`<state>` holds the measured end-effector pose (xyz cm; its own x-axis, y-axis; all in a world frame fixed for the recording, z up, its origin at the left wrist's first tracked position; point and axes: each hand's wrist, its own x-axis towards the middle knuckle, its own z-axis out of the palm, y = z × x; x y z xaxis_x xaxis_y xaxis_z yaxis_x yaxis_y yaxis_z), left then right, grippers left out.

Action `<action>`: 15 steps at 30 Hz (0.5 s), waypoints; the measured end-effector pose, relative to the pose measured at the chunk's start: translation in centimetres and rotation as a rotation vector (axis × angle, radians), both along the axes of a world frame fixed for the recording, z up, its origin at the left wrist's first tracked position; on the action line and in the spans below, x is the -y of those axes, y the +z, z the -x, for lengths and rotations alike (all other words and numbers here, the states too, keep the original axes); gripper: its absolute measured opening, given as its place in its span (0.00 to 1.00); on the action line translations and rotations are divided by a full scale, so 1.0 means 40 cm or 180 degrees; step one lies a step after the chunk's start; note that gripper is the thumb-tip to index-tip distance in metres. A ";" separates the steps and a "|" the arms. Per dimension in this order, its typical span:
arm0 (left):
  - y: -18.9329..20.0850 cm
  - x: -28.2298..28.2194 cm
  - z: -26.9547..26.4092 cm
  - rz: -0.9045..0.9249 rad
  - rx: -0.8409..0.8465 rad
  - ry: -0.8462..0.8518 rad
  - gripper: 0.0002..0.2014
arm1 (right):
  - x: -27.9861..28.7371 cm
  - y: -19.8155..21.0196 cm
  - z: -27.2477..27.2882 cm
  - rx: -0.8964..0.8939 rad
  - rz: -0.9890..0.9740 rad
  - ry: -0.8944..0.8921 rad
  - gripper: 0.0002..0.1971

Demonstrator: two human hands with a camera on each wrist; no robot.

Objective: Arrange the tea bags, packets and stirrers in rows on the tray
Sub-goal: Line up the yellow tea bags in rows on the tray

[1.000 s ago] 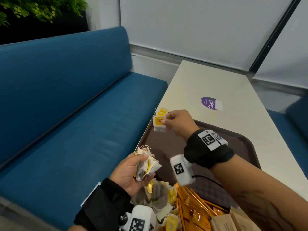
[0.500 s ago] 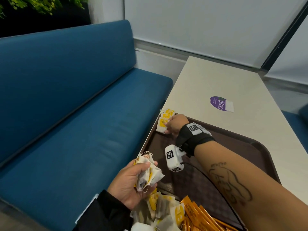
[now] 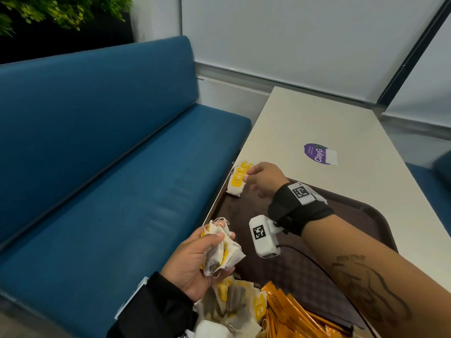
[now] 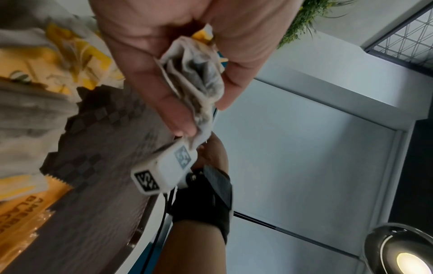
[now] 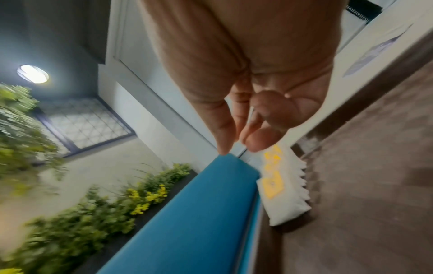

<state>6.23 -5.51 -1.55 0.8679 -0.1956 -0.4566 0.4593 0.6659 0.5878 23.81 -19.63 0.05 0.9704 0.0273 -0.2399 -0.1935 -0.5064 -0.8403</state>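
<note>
A short row of white tea bags with yellow tags (image 3: 238, 180) (image 5: 281, 187) lies at the far left corner of the dark brown tray (image 3: 353, 211) (image 5: 363, 185). My right hand (image 3: 250, 175) (image 5: 239, 148) hovers just right of that row, fingers loosely curled and holding nothing. My left hand (image 3: 220, 254) (image 4: 203, 115) grips a crumpled bunch of tea bags (image 3: 234, 254) (image 4: 194, 74) over the tray's near left edge. A loose pile of tea bags (image 3: 234, 306) and orange packets (image 3: 292, 315) lie at the tray's near end. No stirrers are in view.
The tray sits on a cream table (image 3: 329, 123) that bears a purple sticker (image 3: 319, 153). A blue bench seat (image 3: 122, 191) runs close along the table's left edge. Bare tray floor (image 4: 93, 213) shows between the far row and the near pile.
My right hand carried a tea bag down to the tray's far left corner, laid it in the row and let go. The left hand kept its bunch.
</note>
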 end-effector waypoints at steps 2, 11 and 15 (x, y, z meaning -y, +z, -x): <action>0.005 0.005 0.007 -0.0027 0.0070 -0.0069 0.12 | 0.005 0.053 0.070 -0.0085 -0.0114 0.0502 0.08; 0.023 0.045 0.048 -0.0591 0.0496 -0.0249 0.16 | 0.017 0.153 0.319 0.0098 0.0627 0.1727 0.09; 0.021 0.054 0.067 -0.1159 0.0759 -0.0214 0.17 | 0.005 0.149 0.356 0.0452 0.0942 0.1721 0.12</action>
